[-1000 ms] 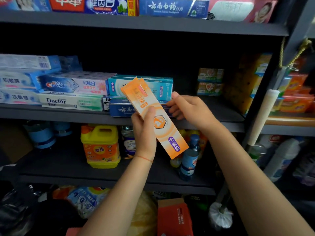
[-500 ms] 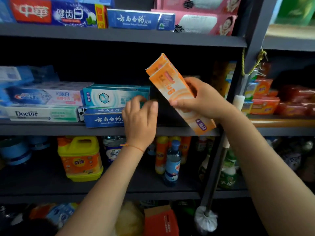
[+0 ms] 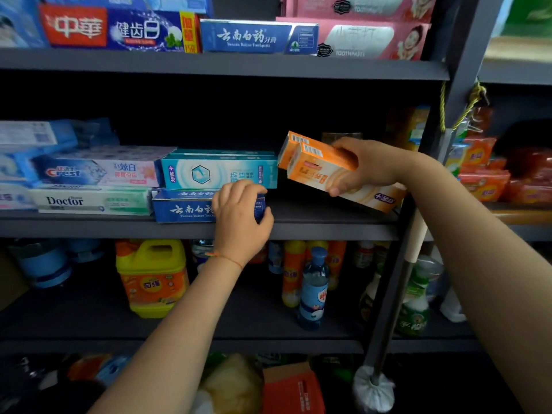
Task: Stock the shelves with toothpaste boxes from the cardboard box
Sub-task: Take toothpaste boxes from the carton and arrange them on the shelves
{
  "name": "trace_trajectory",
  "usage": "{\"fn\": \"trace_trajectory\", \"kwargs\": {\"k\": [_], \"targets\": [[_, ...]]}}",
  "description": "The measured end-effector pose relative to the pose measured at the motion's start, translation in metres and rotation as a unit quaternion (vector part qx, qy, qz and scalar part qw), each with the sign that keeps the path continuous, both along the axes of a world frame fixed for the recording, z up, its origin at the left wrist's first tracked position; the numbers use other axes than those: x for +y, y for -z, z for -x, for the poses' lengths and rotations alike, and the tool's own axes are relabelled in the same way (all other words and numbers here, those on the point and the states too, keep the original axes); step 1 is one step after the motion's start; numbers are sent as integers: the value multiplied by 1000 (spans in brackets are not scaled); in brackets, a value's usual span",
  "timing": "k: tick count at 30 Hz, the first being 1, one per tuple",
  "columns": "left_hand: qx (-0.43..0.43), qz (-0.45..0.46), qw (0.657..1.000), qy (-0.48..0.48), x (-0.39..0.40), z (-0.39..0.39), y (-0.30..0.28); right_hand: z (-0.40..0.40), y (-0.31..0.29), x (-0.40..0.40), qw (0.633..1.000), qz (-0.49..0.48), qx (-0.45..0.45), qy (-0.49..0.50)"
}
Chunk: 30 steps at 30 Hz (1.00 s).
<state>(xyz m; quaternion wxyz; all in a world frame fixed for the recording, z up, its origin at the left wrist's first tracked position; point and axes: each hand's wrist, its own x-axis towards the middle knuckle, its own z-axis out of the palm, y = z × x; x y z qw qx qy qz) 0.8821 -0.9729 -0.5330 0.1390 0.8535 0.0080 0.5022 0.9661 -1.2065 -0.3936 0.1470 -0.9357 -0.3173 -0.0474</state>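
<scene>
Right hand (image 3: 363, 167) gripping 2 orange boxes (image 3: 316, 165), left hand (image 3: 239, 216) clasping, half-hiding blue box (image 3: 185, 209)

This is a small shop, with goods stocked on dark grey metal shelving (image 3: 209, 65). Boxed toothpaste of several brands lies stacked with printed fronts facing out, among them a Crest box (image 3: 98, 171) and a Doctor box (image 3: 92, 201). The shelf below holds cleaning products: a yellow detergent jug (image 3: 152, 279) and a blue bottle (image 3: 313, 291). A neighbouring bay at the right carries orange packets (image 3: 484, 183).
</scene>
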Motion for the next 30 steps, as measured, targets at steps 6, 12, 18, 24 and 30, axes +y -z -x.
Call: {"fn": "trace_trajectory", "kwargs": {"k": [6, 12, 18, 24, 30], "targets": [[-2, 1, 1000, 16, -6, -4, -2, 6, -5, 4, 994, -25, -99, 37], [9, -22, 1000, 9, -5, -2, -1, 0, 5, 25, 977, 129, -126, 114], [4, 6, 1000, 30, -2, -1, -5, -9, 21, 29, 988, 150, 13, 42], [7, 5, 1000, 12, -4, -2, -3, -12, 31, 35, 988, 130, 81, 8], [42, -25, 998, -33, -7, -6, 0, 0, 57, 46, 989, 120, -77, 29]]}}
